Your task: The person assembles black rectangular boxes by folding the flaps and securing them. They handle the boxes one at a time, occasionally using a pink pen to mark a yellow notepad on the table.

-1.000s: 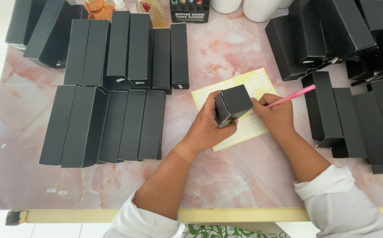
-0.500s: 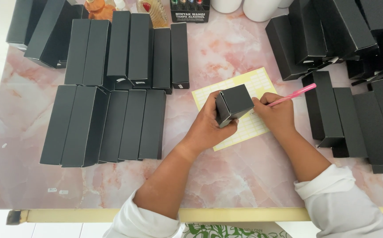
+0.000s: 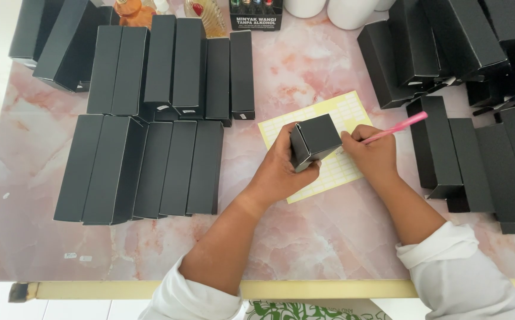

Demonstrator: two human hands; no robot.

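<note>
- Head view shows the left hand (image 3: 281,172) with its grip clamped on a small black box (image 3: 313,140), held up on end over the yellow label sheet (image 3: 334,142) near the middle of the desk (image 3: 328,237).
- Right hand (image 3: 373,151) has its grip closed around a pink pen (image 3: 396,127), the tip down at the sheet just beside the box.
- Against the pictures from a second and half a second ago, nothing has visibly shifted: box, pen and both hands sit where they were, so the work at the sheet looks paused or very fine.
- Rows of long black boxes (image 3: 144,166) lie toward the left edge; a looser pile of black boxes (image 3: 477,160) fills the right edge.
- Small bottles (image 3: 133,9) stand at the far edge.
</note>
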